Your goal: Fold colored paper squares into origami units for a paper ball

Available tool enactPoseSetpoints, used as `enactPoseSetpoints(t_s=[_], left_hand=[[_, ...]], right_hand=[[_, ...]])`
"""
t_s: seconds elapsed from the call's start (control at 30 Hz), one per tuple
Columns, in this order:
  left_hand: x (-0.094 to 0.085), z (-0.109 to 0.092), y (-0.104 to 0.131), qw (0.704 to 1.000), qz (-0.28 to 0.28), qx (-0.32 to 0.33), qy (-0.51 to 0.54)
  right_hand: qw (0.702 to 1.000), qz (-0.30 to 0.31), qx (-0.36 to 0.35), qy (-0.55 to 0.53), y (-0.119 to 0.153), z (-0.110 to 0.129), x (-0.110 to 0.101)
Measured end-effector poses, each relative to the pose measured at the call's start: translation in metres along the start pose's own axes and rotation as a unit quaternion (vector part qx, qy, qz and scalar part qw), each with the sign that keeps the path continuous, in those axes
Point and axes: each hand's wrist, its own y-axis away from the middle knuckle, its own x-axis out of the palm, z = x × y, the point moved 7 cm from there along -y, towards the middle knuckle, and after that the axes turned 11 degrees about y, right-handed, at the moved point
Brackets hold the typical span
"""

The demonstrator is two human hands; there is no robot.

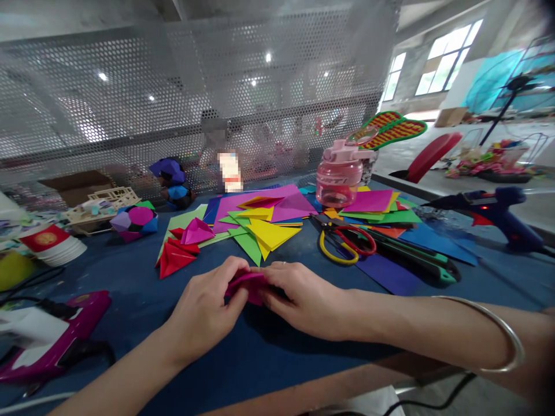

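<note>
Pinching magenta paper (pixel 252 279) in both grips, left hand (pixel 206 303) and right hand (pixel 301 300); long axis seemingly runs left-right, ends hidden.

Magenta paper (pixel 255 287) (partly hidden) is folded between both hands (pixel 208 300) (pixel 306 300).

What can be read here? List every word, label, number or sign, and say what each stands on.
"URT": on the pink bottle; the characters at either end are unclear.
Round gold emblem on the paper cup: too small to read.
Folded magenta paper: no text visible.
Nothing else is legible.
</note>
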Motion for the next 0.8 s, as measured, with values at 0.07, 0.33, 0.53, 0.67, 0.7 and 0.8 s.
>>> enactPoseSetpoints(t_s=[0.07, 0.33, 0.53, 0.67, 0.7, 0.8], left_hand=[[0.0006, -0.0017, 0.0004, 1.0, -0.002, 0.016, -0.023], [0.0022, -0.0003, 0.0009, 1.0, 0.005, 0.03, 0.008], [0.0056, 0.001, 0.0031, 0.999, 0.03, 0.021, -0.004], [0.0046, 0.0006, 0.0052, 0.999, 0.044, 0.002, 0.004], [0.0043, 0.0006, 0.0054, 0.999, 0.046, -0.005, 0.013], [0.0035, 0.0001, 0.0044, 0.998, 0.045, -0.016, 0.043]], right_hand=[[1.0, -0.003, 0.001, 0.012, 0.0013, 0.002, 0.0008], [0.997, 0.0, 0.013, 0.082, 0.0017, -0.0003, 0.0011], [0.996, -0.004, -0.012, 0.089, 0.001, 0.0036, 0.0007], [0.996, -0.002, -0.023, 0.09, 0.0016, 0.0047, 0.0007], [0.996, -0.001, -0.024, 0.092, 0.0017, 0.0047, 0.0007], [0.995, 0.001, -0.022, 0.095, 0.0017, 0.0047, 0.0001]])
